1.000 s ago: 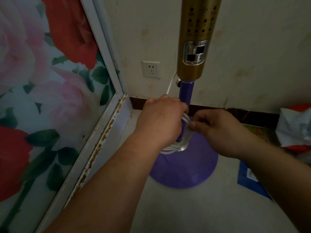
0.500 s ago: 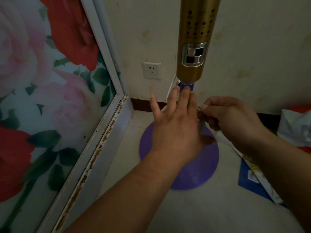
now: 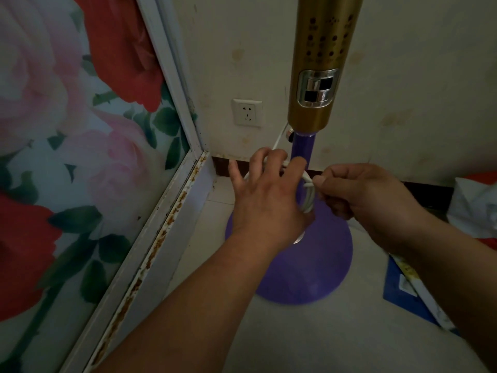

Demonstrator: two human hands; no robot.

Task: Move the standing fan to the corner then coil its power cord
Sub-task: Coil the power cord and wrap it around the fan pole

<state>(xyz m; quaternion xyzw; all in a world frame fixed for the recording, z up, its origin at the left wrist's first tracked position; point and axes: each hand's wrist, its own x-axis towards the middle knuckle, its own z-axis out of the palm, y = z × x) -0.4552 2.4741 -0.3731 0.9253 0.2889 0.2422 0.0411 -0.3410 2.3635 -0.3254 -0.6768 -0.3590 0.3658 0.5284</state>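
Observation:
The standing fan stands in the corner: a gold control column (image 3: pixel 320 63) on a purple pole (image 3: pixel 302 146) and a round purple base (image 3: pixel 317 267). Its white power cord (image 3: pixel 309 196) hangs in loops around my left hand (image 3: pixel 266 200), whose fingers are spread in front of the pole. My right hand (image 3: pixel 363 195) pinches a strand of the cord just right of the loops. A thin white length of cord (image 3: pixel 279 138) runs up from my left fingers toward the column's foot. The fan head is out of view.
A flowered panel in a rusty white frame (image 3: pixel 166 219) forms the left wall. A wall socket (image 3: pixel 247 112) sits left of the pole. A blue booklet (image 3: pixel 408 292) lies on the floor at right, with white and red bags (image 3: pixel 476 208) beyond.
My left hand went from a fist over the coil to spread fingers. Half a second ago both hands were higher on the pole; they have dropped slightly, and the cord loops show again.

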